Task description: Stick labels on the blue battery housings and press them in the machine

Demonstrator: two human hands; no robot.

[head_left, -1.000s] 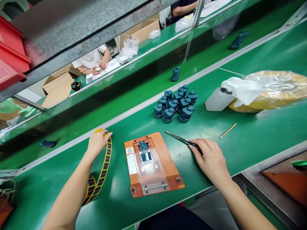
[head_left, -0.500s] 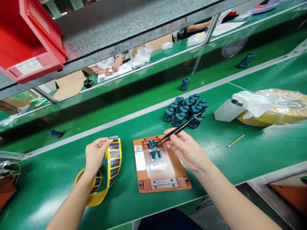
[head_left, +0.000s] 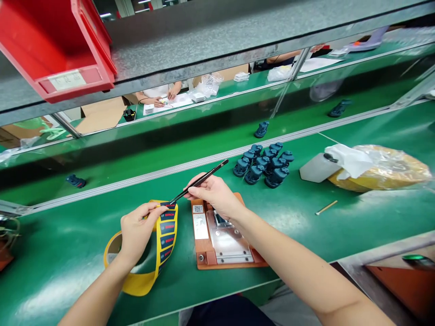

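Note:
My left hand pinches the top of a yellow label strip that curls over the green table and carries several dark labels. My right hand holds black tweezers; their tip touches the topmost label by my left thumb. Under my right forearm lies an orange fixture with a clear cover plate and a dark blue part seated in it. A cluster of several dark blue plastic parts stands behind the fixture.
A white bottle under a cloth and a bagged yellow roll lie at right, a thin stick near them. Single blue parts ride the conveyor beyond. A red bin hangs overhead. Another person's hands work across.
My right hand picked up the tweezers and carried them left from the table over the fixture to the label strip. My left hand lifted the strip's end.

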